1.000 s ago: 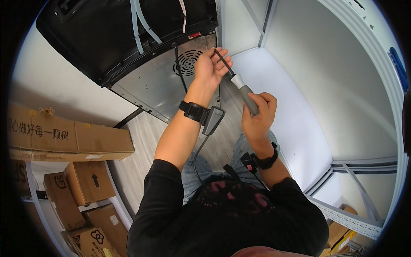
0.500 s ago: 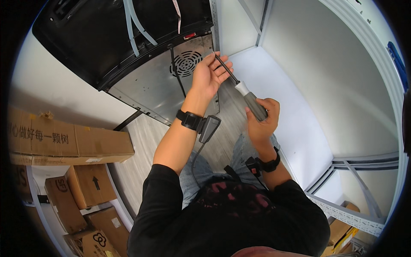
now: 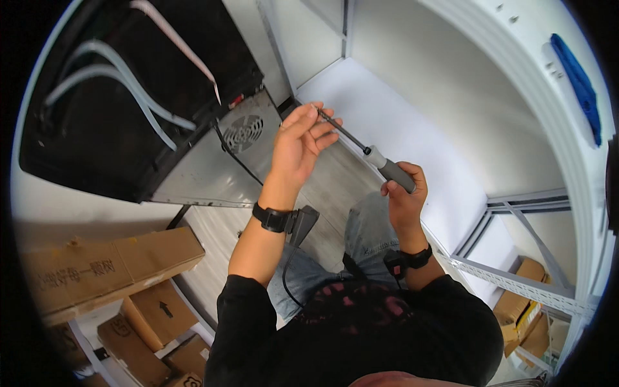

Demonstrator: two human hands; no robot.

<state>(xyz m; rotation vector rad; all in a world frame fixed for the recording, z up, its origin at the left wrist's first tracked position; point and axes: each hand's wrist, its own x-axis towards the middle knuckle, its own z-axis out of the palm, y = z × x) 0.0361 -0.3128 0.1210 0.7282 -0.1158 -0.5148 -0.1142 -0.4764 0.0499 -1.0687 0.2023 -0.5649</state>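
A screwdriver (image 3: 393, 173) with a grey-and-white handle and a dark shaft points up and to the left. My right hand (image 3: 407, 197) is closed around the end of its handle. At the far end of the shaft, my left hand (image 3: 300, 142) pinches with thumb and forefinger right at the tip, its other fingers loosely curled. Whatever small thing may be in that pinch is too small to make out. Beyond the left hand stands a black appliance (image 3: 129, 161) with a metal panel (image 3: 200, 168), a round slotted vent (image 3: 242, 133) and a black cord (image 3: 238, 158).
Pale tubes (image 3: 129, 84) and a pink strip (image 3: 177, 42) lie over the appliance. To the right is a white shelf (image 3: 412, 135) in a metal frame (image 3: 516, 284). Cardboard boxes (image 3: 158, 258) fill the lower left, with more boxes (image 3: 516, 309) at lower right. A blue item hangs upper right.
The view has turned, so the appliance sits farther left. Both hands and the screwdriver appear lower in the picture. The right hand still holds the handle, and the left stays at the tip.
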